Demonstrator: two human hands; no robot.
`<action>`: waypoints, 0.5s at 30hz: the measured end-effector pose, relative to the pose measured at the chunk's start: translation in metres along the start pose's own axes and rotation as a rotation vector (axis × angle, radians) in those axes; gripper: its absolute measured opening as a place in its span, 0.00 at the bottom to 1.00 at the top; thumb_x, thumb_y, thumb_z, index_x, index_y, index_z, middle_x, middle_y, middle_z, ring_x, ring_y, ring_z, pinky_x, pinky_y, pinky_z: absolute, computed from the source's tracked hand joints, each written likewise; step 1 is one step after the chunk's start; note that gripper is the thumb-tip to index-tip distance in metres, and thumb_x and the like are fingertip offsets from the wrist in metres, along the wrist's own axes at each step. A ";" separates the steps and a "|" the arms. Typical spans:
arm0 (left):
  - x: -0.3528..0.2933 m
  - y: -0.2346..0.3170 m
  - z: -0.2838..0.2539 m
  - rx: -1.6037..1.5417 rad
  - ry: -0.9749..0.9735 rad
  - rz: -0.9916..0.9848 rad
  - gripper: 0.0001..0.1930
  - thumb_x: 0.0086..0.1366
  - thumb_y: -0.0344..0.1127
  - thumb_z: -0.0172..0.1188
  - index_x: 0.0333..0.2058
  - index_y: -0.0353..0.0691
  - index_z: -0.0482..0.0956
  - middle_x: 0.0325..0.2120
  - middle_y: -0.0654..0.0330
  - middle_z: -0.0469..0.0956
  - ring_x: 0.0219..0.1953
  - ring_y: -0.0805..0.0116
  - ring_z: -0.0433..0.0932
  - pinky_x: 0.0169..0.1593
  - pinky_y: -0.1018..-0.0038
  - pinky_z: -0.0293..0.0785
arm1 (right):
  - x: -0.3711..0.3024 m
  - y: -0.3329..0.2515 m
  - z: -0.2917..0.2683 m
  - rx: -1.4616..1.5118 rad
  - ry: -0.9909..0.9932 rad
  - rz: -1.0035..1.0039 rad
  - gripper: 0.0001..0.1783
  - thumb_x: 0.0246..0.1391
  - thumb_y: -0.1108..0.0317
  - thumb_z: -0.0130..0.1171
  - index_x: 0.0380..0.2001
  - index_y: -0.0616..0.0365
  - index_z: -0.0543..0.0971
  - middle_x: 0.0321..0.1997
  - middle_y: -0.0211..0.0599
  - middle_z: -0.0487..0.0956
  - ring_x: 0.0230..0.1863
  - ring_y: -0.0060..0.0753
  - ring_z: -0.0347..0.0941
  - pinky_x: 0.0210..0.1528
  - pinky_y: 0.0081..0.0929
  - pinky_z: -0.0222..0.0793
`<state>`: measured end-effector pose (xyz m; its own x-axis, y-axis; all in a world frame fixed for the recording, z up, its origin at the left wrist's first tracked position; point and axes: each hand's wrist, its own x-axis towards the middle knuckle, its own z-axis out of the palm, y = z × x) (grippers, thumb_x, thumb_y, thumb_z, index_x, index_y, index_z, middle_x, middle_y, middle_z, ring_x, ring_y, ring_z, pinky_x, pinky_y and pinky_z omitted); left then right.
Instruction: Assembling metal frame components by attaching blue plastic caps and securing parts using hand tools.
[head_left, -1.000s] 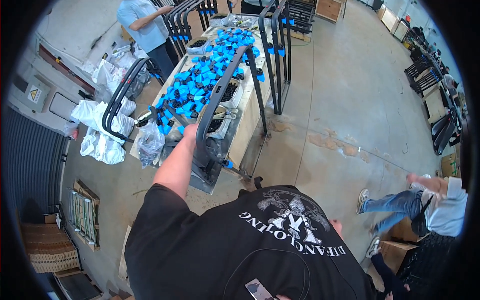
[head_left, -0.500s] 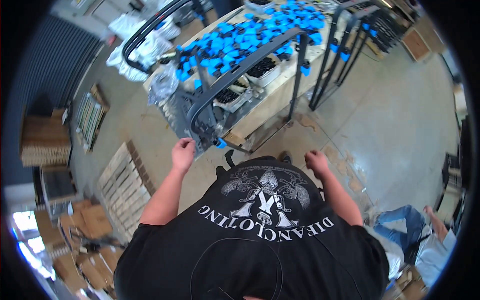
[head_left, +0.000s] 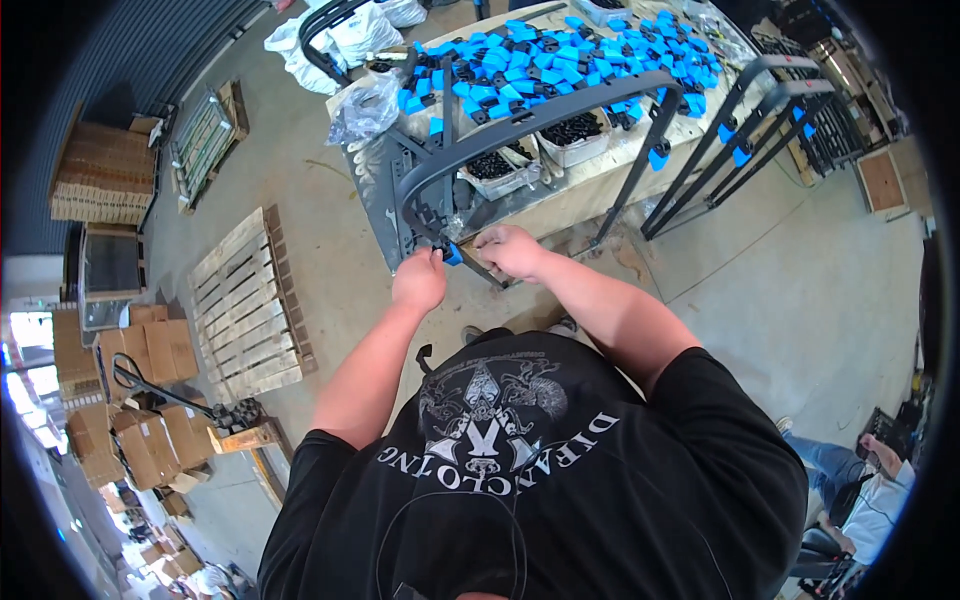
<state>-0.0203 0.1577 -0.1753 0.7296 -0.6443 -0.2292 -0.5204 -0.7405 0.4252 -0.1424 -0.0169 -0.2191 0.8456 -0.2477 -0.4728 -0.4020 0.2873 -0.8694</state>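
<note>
Black T-shirt (head_left: 560, 535), worn by the person, nearest. Left hand (head_left: 420, 277): raised, fingers bent, at the blue fitting (head_left: 454, 255); whether they grip it cannot be told. Right hand (head_left: 508, 252): fingers curled, just right of the fitting, by the near end of the bench (head_left: 570, 208); whether they hold anything cannot be told.

Blue fitting, one: at the low near end of the black tubular frame (head_left: 470, 146). Frame, one: arched over the bench's near corner, its far leg bearing a second blue fitting (head_left: 658, 159).

Beyond the frame: two pale trays of small black parts, the nearer (head_left: 512, 184) and the farther (head_left: 580, 155); clear plastic bag (head_left: 365, 108), at left.

Farther: wide heap of blue and black pieces (head_left: 545, 65); standing black frames (head_left: 785, 63), right of the bench; white sacks (head_left: 365, 35), behind at left.
</note>
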 end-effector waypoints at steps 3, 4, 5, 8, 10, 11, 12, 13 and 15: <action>0.004 0.001 -0.004 0.039 -0.027 0.061 0.20 0.73 0.45 0.46 0.39 0.32 0.77 0.38 0.37 0.80 0.44 0.37 0.78 0.50 0.48 0.73 | 0.017 -0.012 0.022 0.056 0.008 -0.046 0.13 0.55 0.74 0.60 0.44 0.68 0.79 0.28 0.35 0.79 0.24 0.24 0.75 0.27 0.23 0.73; 0.003 0.004 -0.007 0.044 -0.074 0.031 0.20 0.73 0.45 0.46 0.39 0.32 0.77 0.38 0.38 0.80 0.45 0.37 0.78 0.50 0.49 0.73 | 0.021 -0.016 0.028 0.048 0.033 -0.025 0.13 0.56 0.74 0.60 0.44 0.68 0.79 0.28 0.35 0.79 0.25 0.24 0.75 0.27 0.23 0.73; 0.003 0.009 -0.011 0.049 -0.120 0.005 0.20 0.73 0.45 0.46 0.38 0.32 0.77 0.39 0.38 0.80 0.45 0.38 0.78 0.51 0.49 0.73 | 0.026 -0.017 0.030 0.038 0.061 -0.006 0.14 0.56 0.74 0.59 0.45 0.69 0.79 0.28 0.36 0.80 0.25 0.24 0.75 0.28 0.24 0.73; 0.005 0.010 -0.019 0.055 -0.159 0.009 0.20 0.73 0.45 0.46 0.38 0.32 0.78 0.39 0.39 0.81 0.46 0.39 0.78 0.51 0.50 0.73 | 0.032 -0.014 0.036 0.071 0.034 -0.009 0.14 0.57 0.74 0.59 0.46 0.69 0.79 0.28 0.36 0.80 0.25 0.24 0.75 0.27 0.24 0.74; 0.008 0.008 -0.021 0.046 -0.182 0.028 0.20 0.73 0.45 0.46 0.38 0.32 0.79 0.39 0.39 0.81 0.46 0.39 0.78 0.52 0.51 0.73 | 0.034 -0.012 0.035 0.108 0.023 -0.006 0.14 0.58 0.73 0.59 0.46 0.69 0.79 0.28 0.36 0.80 0.25 0.24 0.75 0.27 0.24 0.73; 0.010 0.006 -0.022 0.058 -0.197 0.037 0.20 0.73 0.44 0.46 0.38 0.32 0.79 0.39 0.39 0.81 0.46 0.39 0.79 0.52 0.51 0.73 | 0.032 -0.014 0.036 0.060 0.025 -0.012 0.15 0.59 0.72 0.59 0.47 0.70 0.79 0.27 0.35 0.79 0.24 0.24 0.74 0.27 0.24 0.72; 0.011 0.004 -0.022 0.070 -0.212 0.047 0.20 0.73 0.44 0.45 0.38 0.32 0.80 0.39 0.39 0.81 0.46 0.40 0.79 0.52 0.51 0.73 | 0.031 -0.017 0.037 0.012 0.026 -0.019 0.16 0.60 0.71 0.58 0.48 0.70 0.79 0.26 0.34 0.78 0.22 0.24 0.73 0.27 0.23 0.71; 0.013 0.003 -0.022 0.063 -0.212 0.048 0.20 0.73 0.44 0.45 0.38 0.32 0.80 0.39 0.39 0.81 0.46 0.40 0.79 0.52 0.51 0.73 | 0.031 -0.020 0.037 0.006 0.029 -0.017 0.16 0.60 0.71 0.58 0.48 0.70 0.79 0.26 0.34 0.78 0.22 0.24 0.73 0.27 0.23 0.71; 0.016 0.001 -0.022 0.084 -0.236 0.074 0.21 0.73 0.44 0.45 0.37 0.32 0.81 0.39 0.39 0.81 0.46 0.40 0.79 0.53 0.51 0.73 | 0.030 -0.024 0.038 -0.032 0.048 0.001 0.10 0.60 0.69 0.60 0.39 0.67 0.81 0.25 0.34 0.78 0.22 0.24 0.72 0.23 0.24 0.69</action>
<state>0.0002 0.1510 -0.1593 0.5698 -0.7167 -0.4020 -0.6109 -0.6967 0.3761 -0.0942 0.0035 -0.2070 0.8278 -0.2916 -0.4793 -0.4142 0.2584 -0.8727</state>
